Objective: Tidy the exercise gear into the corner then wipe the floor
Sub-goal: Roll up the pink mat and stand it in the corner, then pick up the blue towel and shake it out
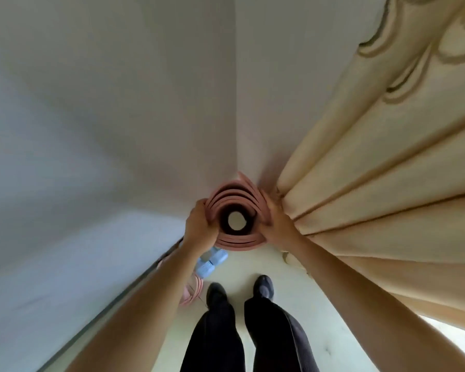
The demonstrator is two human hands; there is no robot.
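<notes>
Head view: the rolled mat [235, 210] stands on end mid-frame, tucked into the wall corner beside the curtain [373, 183]. Left hand [200, 226] and right hand [275, 224] clasp its sides, probably steadying it. Dumbbells [211, 263] lie just below-left on the floor [266, 264].

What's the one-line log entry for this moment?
step: stand rolled pink mat upright in corner | left hand: gripping roll | right hand: gripping roll | blue dumbbells: on floor beside | wipe: not started
</notes>
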